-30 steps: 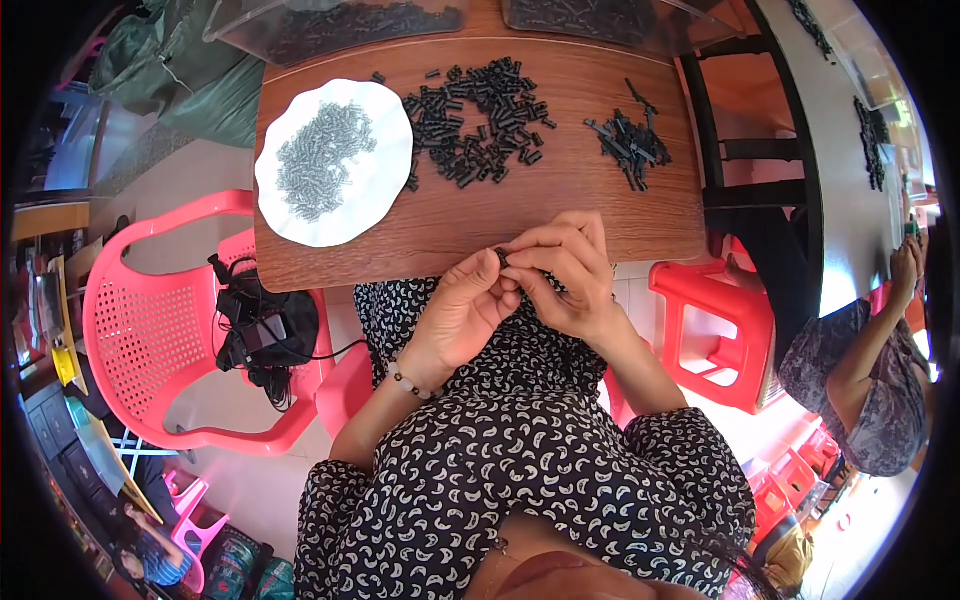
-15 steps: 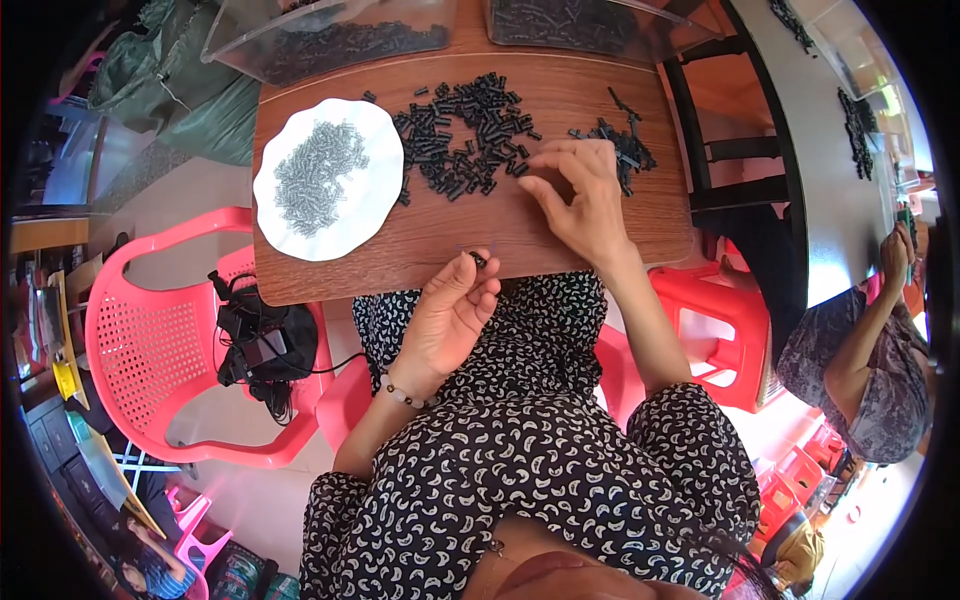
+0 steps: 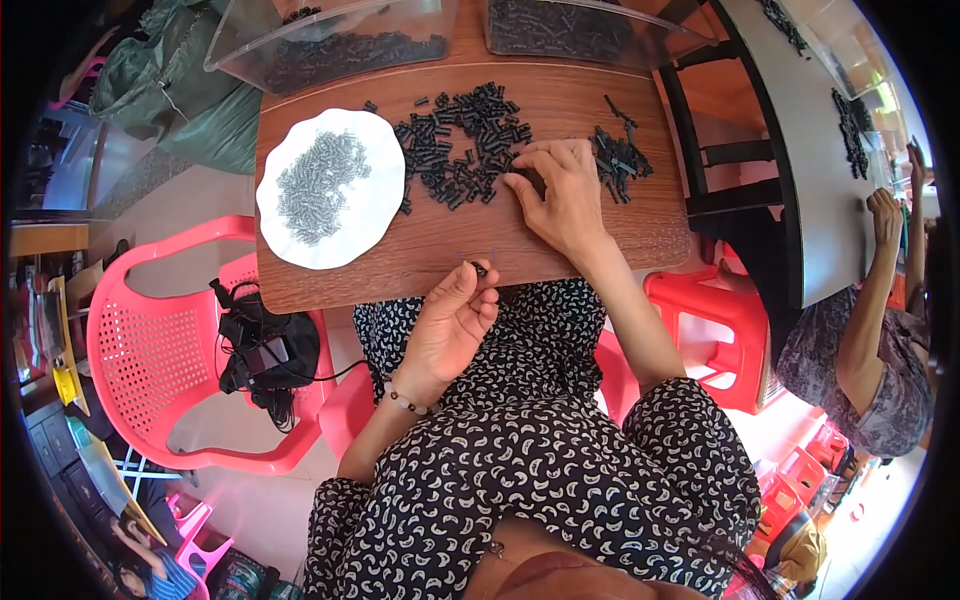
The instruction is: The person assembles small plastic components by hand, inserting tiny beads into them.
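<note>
My left hand (image 3: 445, 325) is raised by the table's front edge, thumb and fingers pinched on a small black cylindrical part (image 3: 480, 270). My right hand (image 3: 562, 195) reaches over the wooden table (image 3: 450, 240) to the right side of a pile of short black tubes (image 3: 460, 150). Its thumb and index finger are curled but apart, with the tips beside the outermost tubes. A white plate with a wavy rim (image 3: 385, 235) stands left of the pile and bears many small metal springs (image 3: 325, 185). Just beyond my right hand lies a smaller heap of dark, narrow parts (image 3: 622, 160).
Two clear plastic bins (image 3: 350, 50) of black parts stand at the far edge. A pink chair (image 3: 150, 350) with a black bag (image 3: 275, 345) is on the left, a red stool (image 3: 705, 330) on the right. Another person's arm (image 3: 865, 310) shows by the grey table (image 3: 770, 60).
My right hand has shifted slightly left toward the black tubes. My left hand keeps its pinch in nearly the same place. The other person's arm at the right has risen.
</note>
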`<state>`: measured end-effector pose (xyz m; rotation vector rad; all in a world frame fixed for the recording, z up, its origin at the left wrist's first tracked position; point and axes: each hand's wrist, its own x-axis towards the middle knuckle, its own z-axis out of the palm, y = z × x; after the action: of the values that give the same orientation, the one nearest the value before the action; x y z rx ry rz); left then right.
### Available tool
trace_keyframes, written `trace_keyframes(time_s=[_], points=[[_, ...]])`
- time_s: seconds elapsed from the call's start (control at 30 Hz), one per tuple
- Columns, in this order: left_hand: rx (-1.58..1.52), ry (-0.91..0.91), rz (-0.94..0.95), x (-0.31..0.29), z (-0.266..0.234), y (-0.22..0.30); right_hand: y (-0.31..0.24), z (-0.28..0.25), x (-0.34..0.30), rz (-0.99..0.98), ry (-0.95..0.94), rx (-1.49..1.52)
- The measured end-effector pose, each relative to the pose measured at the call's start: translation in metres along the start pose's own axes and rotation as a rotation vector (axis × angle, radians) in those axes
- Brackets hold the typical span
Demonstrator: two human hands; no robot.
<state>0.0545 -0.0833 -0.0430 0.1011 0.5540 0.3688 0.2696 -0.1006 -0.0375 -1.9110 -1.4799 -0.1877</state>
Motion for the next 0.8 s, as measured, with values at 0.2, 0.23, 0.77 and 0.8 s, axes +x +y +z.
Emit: trace_keyframes(time_s=[0.2,0.23,0.77,0.8], points=[[-0.003,0.001,0.002,-0.001,-0.001,0.000,-0.003,0.001,0.005,-0.016,-0.031,0.054],[-0.008,-0.001,0.000,-0.001,-0.001,0.000,-0.003,0.002,0.005,-0.017,-0.030,0.056],[-0.018,0.024,0.020,-0.004,0.000,0.001,-0.022,-0.016,-0.004,0.095,-0.042,0.489],[-0.018,0.016,0.024,-0.004,-0.001,0.001,-0.022,-0.017,-0.008,0.083,-0.044,0.523]])
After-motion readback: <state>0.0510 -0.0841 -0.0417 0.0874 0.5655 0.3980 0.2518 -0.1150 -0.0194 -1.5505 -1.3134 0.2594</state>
